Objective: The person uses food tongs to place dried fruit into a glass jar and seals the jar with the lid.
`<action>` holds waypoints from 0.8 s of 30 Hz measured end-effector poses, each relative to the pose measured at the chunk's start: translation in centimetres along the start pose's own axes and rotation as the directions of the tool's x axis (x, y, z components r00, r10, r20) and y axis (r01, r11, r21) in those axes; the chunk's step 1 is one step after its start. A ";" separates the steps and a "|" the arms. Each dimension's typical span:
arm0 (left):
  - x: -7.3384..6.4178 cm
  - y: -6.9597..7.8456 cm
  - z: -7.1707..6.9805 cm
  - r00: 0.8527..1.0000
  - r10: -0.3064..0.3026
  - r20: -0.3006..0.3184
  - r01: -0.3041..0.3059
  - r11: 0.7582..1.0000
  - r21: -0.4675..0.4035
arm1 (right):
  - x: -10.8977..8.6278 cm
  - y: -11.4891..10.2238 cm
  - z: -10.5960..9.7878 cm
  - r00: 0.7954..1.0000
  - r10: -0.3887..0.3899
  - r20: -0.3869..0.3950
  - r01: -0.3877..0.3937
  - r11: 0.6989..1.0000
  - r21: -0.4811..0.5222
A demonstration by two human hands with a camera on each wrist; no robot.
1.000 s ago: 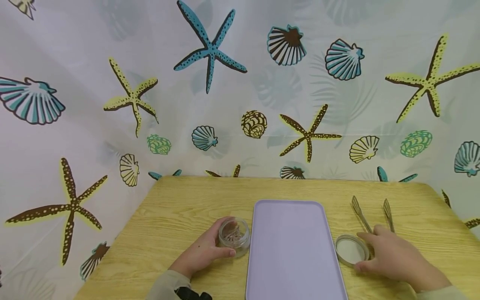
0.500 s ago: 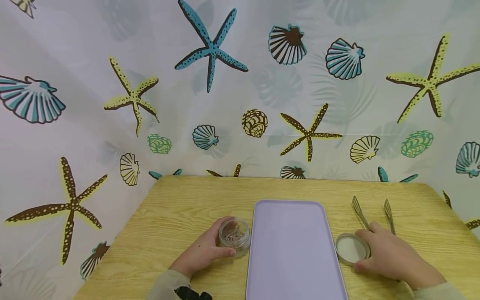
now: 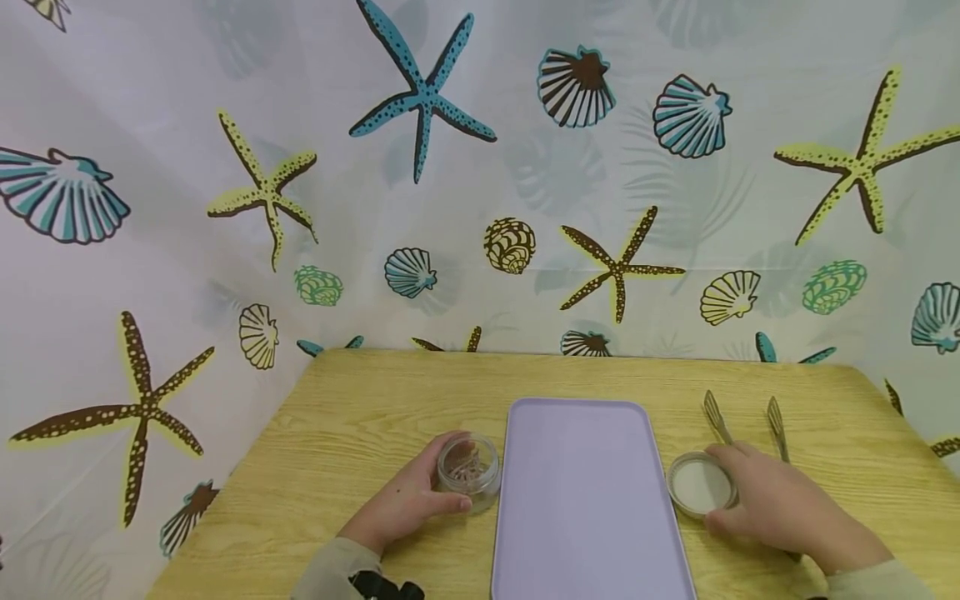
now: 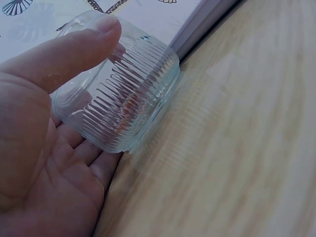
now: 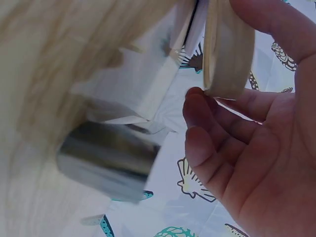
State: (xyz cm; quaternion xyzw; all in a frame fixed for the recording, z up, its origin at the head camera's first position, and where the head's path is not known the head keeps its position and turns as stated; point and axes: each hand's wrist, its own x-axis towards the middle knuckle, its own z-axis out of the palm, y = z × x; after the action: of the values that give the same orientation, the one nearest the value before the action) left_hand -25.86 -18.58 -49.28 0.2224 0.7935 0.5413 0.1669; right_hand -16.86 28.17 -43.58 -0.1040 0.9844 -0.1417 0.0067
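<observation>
My left hand (image 3: 408, 500) grips a clear ribbed glass jar (image 3: 469, 471) standing on the table left of the tray. Its mouth is uncovered; small things lie inside, their kind unclear. In the left wrist view the thumb lies across the jar (image 4: 133, 94) and the other fingers reach behind it. My right hand (image 3: 787, 504) pinches a round lid (image 3: 701, 485) by its rim at the tray's right edge. In the right wrist view the lid (image 5: 231, 54) sits between thumb and fingers, apart from the table. Metal tongs (image 3: 777, 429) lie partly hidden under this hand.
A pale purple rectangular tray (image 3: 588, 500) lies between the hands on the wood-patterned table (image 3: 360, 417). Behind and at both sides hangs a white curtain (image 3: 465, 192) printed with starfish and shells. The tongs' blurred bent metal end (image 5: 108, 160) shows in the right wrist view.
The right hand has closed on the lid's rim and raised the lid slightly, shifting it a little away from the person. The left hand and jar have stayed in place.
</observation>
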 end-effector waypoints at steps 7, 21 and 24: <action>-0.1 0.3 0.1 1.000 -0.005 -0.011 0.005 1.000 0.002 | 0.8 -1.1 -0.4 0.995 -0.071 -0.072 0.074 0.997 0.039; 0.0 0.4 0.3 0.999 -0.011 -0.038 0.011 1.000 -0.002 | 5.4 -7.5 0.6 0.977 -0.180 -0.117 0.193 0.974 0.116; 0.0 0.6 0.3 0.999 -0.019 -0.049 0.018 1.000 -0.009 | 6.3 -9.1 1.1 0.972 -0.200 -0.124 0.215 0.967 0.132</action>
State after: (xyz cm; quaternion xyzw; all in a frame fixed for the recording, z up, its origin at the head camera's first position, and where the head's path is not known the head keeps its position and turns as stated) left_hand -25.58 -18.14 -48.88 0.2008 0.7970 0.5486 0.1533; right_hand -21.16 18.06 -42.03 -0.1979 0.9541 -0.2183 -0.0545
